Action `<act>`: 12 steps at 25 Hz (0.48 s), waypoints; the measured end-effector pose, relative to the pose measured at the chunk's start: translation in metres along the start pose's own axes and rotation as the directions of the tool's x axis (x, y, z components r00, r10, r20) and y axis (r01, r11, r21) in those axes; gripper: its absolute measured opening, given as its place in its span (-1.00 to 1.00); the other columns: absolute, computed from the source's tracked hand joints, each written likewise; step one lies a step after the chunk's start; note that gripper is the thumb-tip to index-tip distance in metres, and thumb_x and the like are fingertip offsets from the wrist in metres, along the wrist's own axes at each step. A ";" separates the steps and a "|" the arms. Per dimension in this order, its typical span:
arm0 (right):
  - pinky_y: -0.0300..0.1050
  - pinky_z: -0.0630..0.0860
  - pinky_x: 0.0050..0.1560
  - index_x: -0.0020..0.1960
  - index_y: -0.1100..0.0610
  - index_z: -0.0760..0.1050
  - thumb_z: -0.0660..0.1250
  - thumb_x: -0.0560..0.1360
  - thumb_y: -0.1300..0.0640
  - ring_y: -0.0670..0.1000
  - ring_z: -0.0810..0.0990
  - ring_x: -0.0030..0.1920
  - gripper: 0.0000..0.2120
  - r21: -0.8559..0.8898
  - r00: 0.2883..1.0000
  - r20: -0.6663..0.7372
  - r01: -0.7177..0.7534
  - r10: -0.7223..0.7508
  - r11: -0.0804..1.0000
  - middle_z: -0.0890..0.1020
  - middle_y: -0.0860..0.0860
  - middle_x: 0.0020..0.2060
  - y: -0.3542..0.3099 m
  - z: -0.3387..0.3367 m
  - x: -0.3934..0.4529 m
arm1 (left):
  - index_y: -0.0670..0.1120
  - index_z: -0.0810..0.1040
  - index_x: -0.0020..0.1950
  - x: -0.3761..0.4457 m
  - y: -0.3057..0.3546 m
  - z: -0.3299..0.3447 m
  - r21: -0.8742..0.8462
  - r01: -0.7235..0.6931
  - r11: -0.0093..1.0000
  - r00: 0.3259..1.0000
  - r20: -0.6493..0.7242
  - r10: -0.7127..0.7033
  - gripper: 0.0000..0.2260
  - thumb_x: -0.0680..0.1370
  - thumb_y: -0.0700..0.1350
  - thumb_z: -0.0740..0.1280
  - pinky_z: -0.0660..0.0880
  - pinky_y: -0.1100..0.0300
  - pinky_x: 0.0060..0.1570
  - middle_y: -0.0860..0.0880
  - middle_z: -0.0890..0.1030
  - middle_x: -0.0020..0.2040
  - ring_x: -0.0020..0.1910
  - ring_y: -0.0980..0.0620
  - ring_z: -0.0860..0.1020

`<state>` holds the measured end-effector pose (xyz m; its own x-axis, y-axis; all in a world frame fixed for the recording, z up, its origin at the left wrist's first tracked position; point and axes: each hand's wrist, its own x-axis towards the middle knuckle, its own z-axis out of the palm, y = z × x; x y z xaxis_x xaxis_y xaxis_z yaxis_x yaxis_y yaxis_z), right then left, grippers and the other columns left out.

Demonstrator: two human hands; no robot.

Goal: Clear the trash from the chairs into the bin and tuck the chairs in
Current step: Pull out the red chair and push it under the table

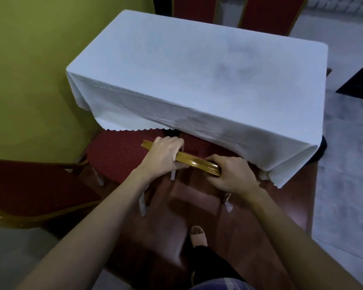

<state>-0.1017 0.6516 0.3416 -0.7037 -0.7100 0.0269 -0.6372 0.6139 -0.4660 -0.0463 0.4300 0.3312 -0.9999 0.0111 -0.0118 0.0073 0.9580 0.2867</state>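
Note:
A red padded chair with a gold frame stands in front of me, and its gold top rail (194,162) runs between my hands. My left hand (164,156) grips the rail's left part and my right hand (231,174) grips its right end. Part of the chair's red seat (197,144) shows under the white tablecloth's hem. A second red chair seat (122,151) sits to its left, partly under the cloth. No trash or bin is in view.
The table under the white cloth (197,76) fills the middle. A third red chair back (29,189) is at my lower left by the yellow-green wall (29,70). Two more red chair backs (235,11) stand beyond the table. My foot (198,235) is on the red-brown carpet.

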 end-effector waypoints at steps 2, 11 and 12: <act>-0.03 0.56 -0.22 0.07 -0.10 0.55 0.21 0.31 -0.18 0.04 0.67 -0.16 -0.62 0.019 1.000 -0.009 -0.005 0.005 1.000 0.70 -0.09 -0.20 0.004 -0.001 0.015 | -0.03 0.43 -0.14 0.013 -0.007 -0.006 -0.005 0.020 1.000 1.000 0.015 -0.020 -0.61 0.36 0.25 0.42 0.30 0.08 -0.12 0.05 0.53 -0.18 -0.17 0.01 0.48; -0.21 0.37 -0.25 0.13 -0.13 0.52 0.26 0.30 -0.23 -0.03 0.65 -0.11 -0.56 0.043 0.999 0.027 -0.021 0.020 0.999 0.68 -0.14 -0.09 -0.001 -0.001 0.034 | -0.09 0.49 0.23 0.000 -0.029 -0.020 -0.134 -0.100 0.986 0.993 0.053 0.108 -0.66 0.47 -0.10 0.37 0.33 0.02 0.35 -0.03 0.56 0.13 0.15 -0.02 0.48; -0.22 0.38 -0.23 0.15 -0.13 0.52 0.31 0.33 -0.20 -0.04 0.64 -0.10 -0.59 0.061 0.999 0.027 -0.025 0.023 0.998 0.68 -0.14 -0.08 -0.010 0.001 0.036 | -0.10 0.44 0.33 -0.009 -0.037 -0.024 -0.147 -0.136 0.980 0.988 0.052 0.145 -0.59 0.49 -0.12 0.36 0.26 0.07 0.43 -0.06 0.53 0.24 0.26 -0.02 0.44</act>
<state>-0.1204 0.6190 0.3466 -0.7096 -0.7046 -0.0073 -0.5994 0.6091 -0.5194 -0.0379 0.3875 0.3438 -0.9861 0.1648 -0.0200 0.1410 0.8949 0.4233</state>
